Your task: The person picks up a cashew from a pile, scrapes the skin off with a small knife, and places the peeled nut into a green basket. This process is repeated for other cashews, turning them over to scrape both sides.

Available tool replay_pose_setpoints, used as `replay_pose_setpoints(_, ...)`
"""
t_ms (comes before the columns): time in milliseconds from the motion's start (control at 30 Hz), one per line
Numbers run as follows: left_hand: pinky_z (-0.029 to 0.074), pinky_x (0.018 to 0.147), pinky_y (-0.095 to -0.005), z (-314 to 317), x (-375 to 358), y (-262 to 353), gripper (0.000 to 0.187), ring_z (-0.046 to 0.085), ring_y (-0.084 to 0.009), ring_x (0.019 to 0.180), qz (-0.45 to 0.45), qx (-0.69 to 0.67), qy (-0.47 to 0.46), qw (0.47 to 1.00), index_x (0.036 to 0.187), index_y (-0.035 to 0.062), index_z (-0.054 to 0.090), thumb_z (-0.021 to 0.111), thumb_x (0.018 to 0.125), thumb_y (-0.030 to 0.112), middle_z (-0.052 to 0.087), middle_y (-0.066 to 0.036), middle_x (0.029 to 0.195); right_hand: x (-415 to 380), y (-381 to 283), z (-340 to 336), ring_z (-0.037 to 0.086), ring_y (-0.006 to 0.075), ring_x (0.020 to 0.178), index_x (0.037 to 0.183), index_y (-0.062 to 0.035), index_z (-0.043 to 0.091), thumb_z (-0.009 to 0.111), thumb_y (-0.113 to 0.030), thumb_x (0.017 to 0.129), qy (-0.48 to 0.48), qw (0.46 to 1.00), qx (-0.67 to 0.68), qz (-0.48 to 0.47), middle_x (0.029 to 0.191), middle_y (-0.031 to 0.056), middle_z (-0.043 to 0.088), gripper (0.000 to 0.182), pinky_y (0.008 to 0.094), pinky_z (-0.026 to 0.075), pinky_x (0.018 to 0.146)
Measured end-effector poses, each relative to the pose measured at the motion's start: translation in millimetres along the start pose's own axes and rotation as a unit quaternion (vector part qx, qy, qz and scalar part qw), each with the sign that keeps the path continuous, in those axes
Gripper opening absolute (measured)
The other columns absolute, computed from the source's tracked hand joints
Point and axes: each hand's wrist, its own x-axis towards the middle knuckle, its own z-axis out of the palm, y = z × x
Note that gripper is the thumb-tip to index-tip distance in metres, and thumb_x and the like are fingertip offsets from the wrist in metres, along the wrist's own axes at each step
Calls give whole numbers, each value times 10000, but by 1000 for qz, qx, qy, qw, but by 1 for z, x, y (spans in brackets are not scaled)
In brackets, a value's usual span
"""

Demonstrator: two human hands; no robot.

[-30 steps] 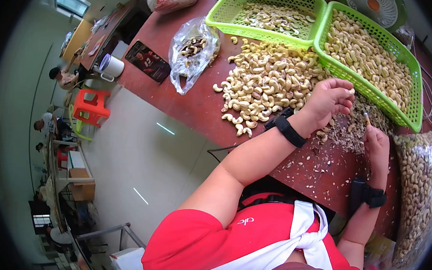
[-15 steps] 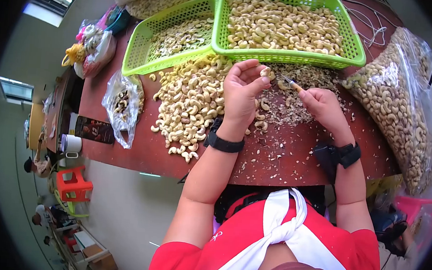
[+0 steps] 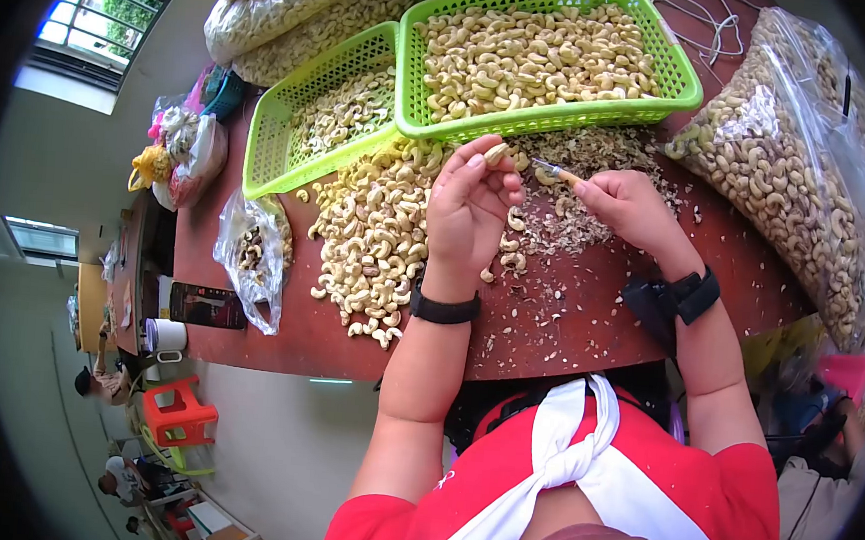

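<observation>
Between the fingertips of my left hand (image 3: pixel 465 207) is a cashew nut (image 3: pixel 497 154), held above the table. My right hand (image 3: pixel 623 205) grips a small knife (image 3: pixel 558 172) with a light wooden handle, its thin blade pointing left towards the cashew but apart from it. Left of my left hand lies a big heap of cashews (image 3: pixel 369 246). Under and behind the knife spreads a pile of skin scraps (image 3: pixel 597 216), with a few cashews at its left side.
Two green baskets of cashews, a large one (image 3: pixel 553 118) and a smaller one (image 3: pixel 324 174), stand behind the heap. A bulging clear bag of cashews (image 3: pixel 776 164) leans at right. A small plastic bag (image 3: pixel 251 282), a phone (image 3: pixel 207 305) and a mug (image 3: pixel 164 336) are at left.
My left hand has turned its palm more upward and shifted slightly left, still pinching the cashew. The knife has moved a little left with my right hand. The whole view has shifted.
</observation>
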Motion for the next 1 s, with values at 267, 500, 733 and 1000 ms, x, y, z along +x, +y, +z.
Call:
replay_pose_setpoints(267, 464, 599, -250, -2, 0, -6, 193, 539, -131, 689, -51, 14, 31, 998, 980, 12, 485, 502, 792, 51, 561, -102, 851, 1, 4, 0, 278, 42, 427, 531, -34, 447, 506, -301, 805, -6, 1000, 27, 1, 455, -50, 341, 387, 234, 239, 379)
replay_pose_setpoints(500, 482, 742, -319, -1, 0, -18, 198, 556, -207, 836, -92, 41, 46, 994, 1017, 8, 454, 450, 824, 56, 540, -141, 950, -4, -7, -2, 312, 23, 424, 555, -50, 486, 500, -289, 814, -28, 992, 123, 25, 467, -63, 374, 353, 201, 250, 379)
replay_pose_setpoints(733, 470, 777, -369, 7, -4, -28, 171, 545, -240, 880, -88, 22, 38, 995, 991, 18, 459, 449, 832, 80, 536, -145, 958, -6, -9, 2, 307, 25, 436, 634, -28, 562, 497, -286, 817, -41, 990, 133, 32, 476, -67, 373, 323, 198, 254, 393)
replay_pose_setpoints(1000, 469, 779, -366, 9, -5, -30, 167, 544, -238, 879, -82, 42, 56, 994, 948, -13, 477, 439, 839, 107, 543, -151, 931, -1, 1, 7, 343, 39, 442, 677, -29, 604, 509, -327, 799, -12, 998, 66, -19, 466, -33, 405, 336, 217, 291, 406)
